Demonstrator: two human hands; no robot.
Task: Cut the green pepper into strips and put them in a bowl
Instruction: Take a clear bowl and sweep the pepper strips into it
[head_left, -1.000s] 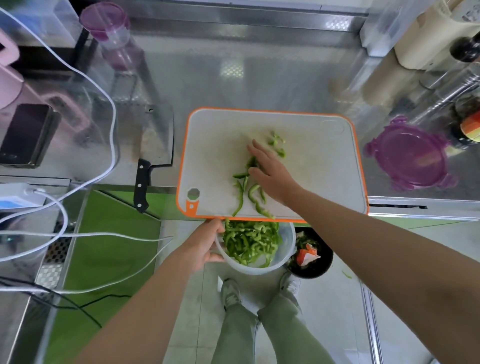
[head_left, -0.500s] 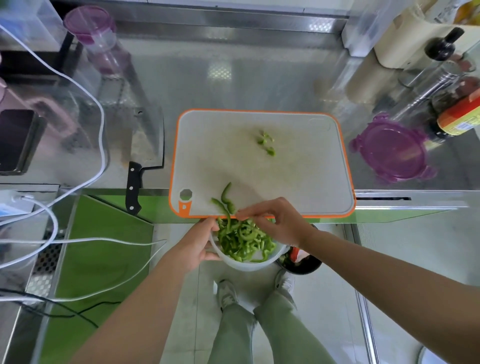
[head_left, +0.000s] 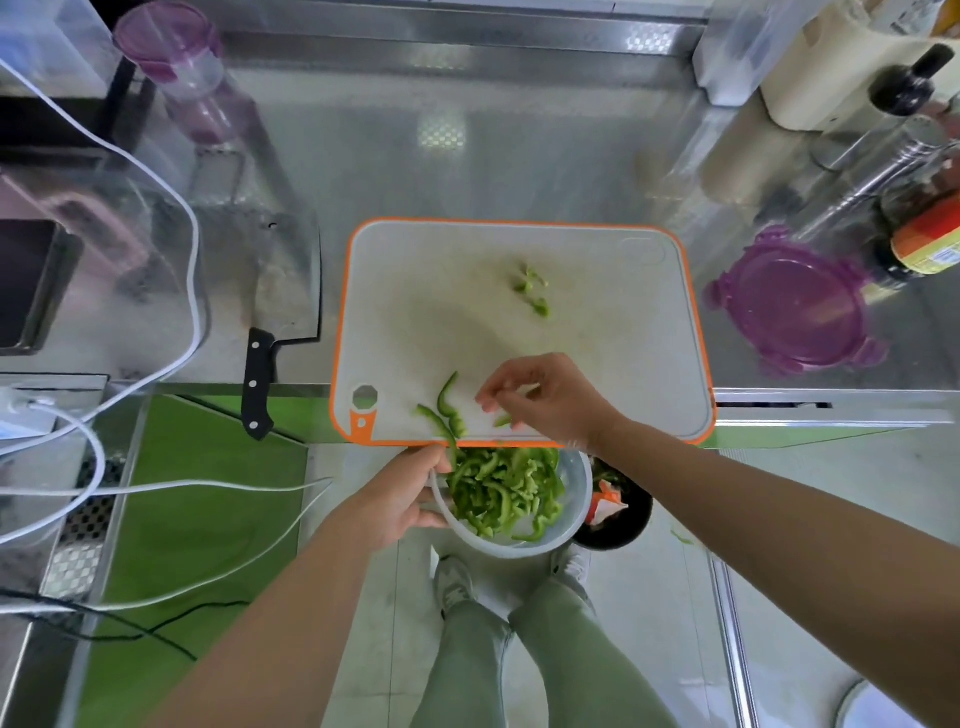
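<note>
A clear plastic bowl (head_left: 571, 525) heaped with green pepper strips (head_left: 504, 488) hangs just below the counter's front edge. My left hand (head_left: 400, 499) grips its left rim. On the white, orange-edged cutting board (head_left: 441, 312), two or three long strips (head_left: 447, 410) lie at the front edge, reaching over the bowl. Small pepper bits (head_left: 532, 291) sit further back. My right hand (head_left: 540, 400) hovers over the board's front edge with loosely curled fingers. A small green piece (head_left: 503, 420) lies by its thumb.
A cleaver (head_left: 280, 322) lies left of the board, its black handle over the counter edge. A purple lid (head_left: 795, 306) and bottles (head_left: 924, 239) stand to the right. White cables (head_left: 192, 291) cross the left side. A black bin with scraps (head_left: 618, 519) sits on the floor.
My right hand swept most strips off the board into the bowl, then lifted back onto the board's front edge. My left hand kept holding the bowl under the edge.
</note>
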